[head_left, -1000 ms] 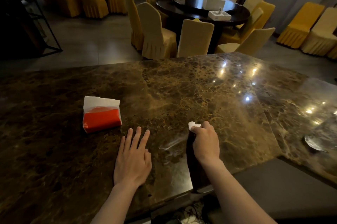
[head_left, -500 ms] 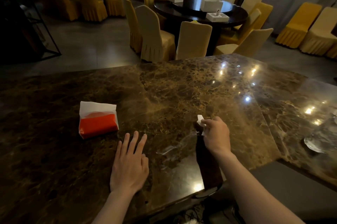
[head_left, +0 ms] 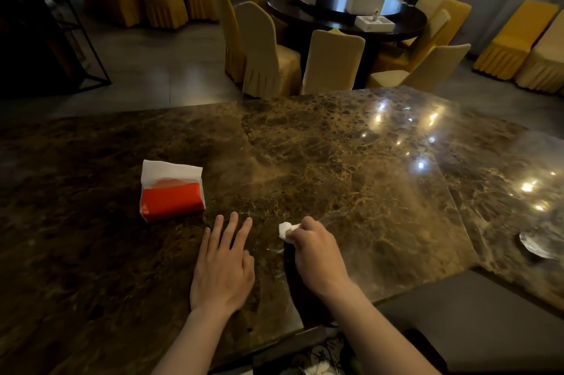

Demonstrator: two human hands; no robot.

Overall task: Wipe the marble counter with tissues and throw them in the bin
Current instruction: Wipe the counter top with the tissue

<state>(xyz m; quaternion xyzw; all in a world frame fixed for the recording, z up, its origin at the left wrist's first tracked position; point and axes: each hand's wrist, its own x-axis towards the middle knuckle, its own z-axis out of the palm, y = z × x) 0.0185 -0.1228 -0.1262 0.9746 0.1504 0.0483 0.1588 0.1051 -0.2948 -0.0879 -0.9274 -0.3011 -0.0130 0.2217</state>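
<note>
The brown marble counter (head_left: 335, 154) fills the lower view. My right hand (head_left: 317, 255) is closed around a crumpled white tissue (head_left: 285, 229) and presses it onto the marble near the front edge. My left hand (head_left: 224, 264) lies flat on the counter just left of it, fingers spread, holding nothing. An orange tissue pack (head_left: 171, 191) with white tissue sticking out of its top stands left of both hands. No bin is in view.
A shiny wet patch or foil scrap (head_left: 537, 248) lies at the counter's right edge. Beyond the counter stand a dark round dining table (head_left: 341, 14) with white boxes and several covered chairs (head_left: 265, 54). A lower grey surface (head_left: 476, 313) sits at the right front.
My right hand has slid left with the tissue, from the counter's middle front toward my left hand. The left hand has stayed flat in place.
</note>
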